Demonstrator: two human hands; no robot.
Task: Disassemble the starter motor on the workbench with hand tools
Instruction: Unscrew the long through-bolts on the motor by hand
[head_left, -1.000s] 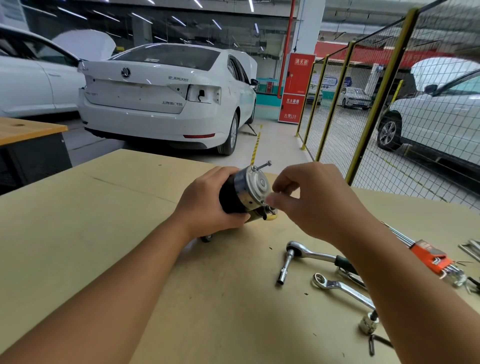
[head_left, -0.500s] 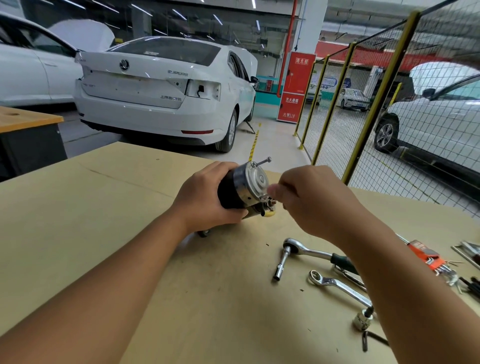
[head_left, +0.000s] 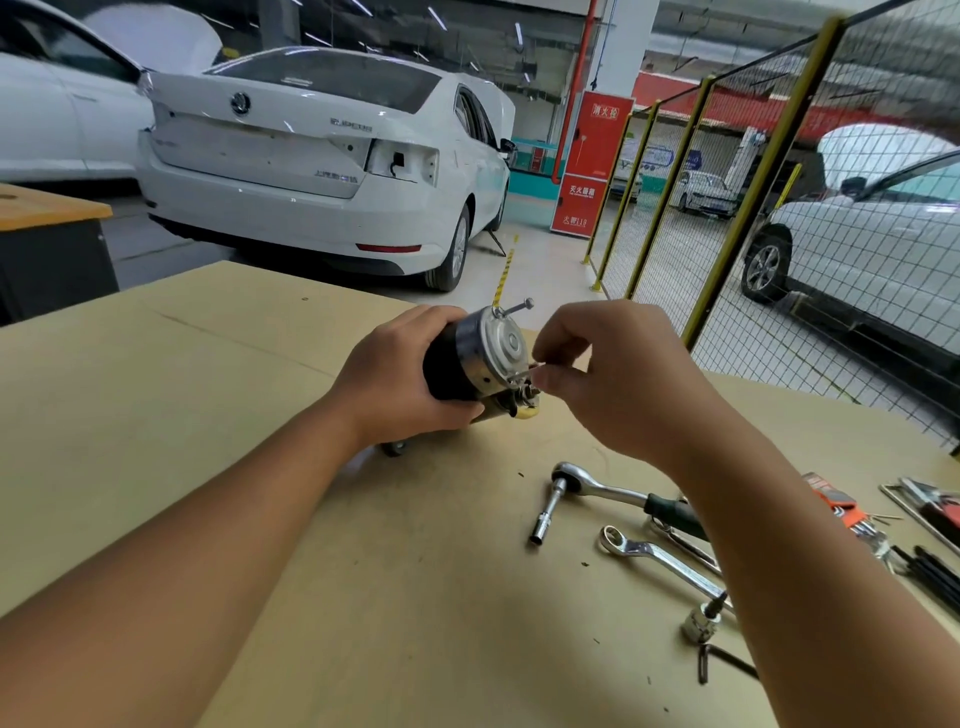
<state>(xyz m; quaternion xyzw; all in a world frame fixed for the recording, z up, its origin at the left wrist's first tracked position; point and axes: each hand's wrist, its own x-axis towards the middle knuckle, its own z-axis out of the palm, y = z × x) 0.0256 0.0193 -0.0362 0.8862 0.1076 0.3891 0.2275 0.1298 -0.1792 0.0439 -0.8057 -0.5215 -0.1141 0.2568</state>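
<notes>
Starter motor (head_left: 470, 358) lay on tan workbench (head_left: 208, 415), left hand (head_left: 400, 379) wrapped round body, right hand (head_left: 618, 374) pinching a thin bolt (head_left: 522, 372) at end cap. Ratchet (head_left: 597, 486) & wrench (head_left: 660, 561) nearby; white car (head_left: 311, 156), mesh fence (head_left: 753, 208) behind.

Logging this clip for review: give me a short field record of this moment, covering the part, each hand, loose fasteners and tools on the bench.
part: starter motor, lying on the workbench
left hand: grip around the black body
right hand: fingertips pinching the lower through bolt at the silver end cap
upper through bolt: sticking partway out
tools idle: ratchet with socket, ring wrench, hex key set
</notes>
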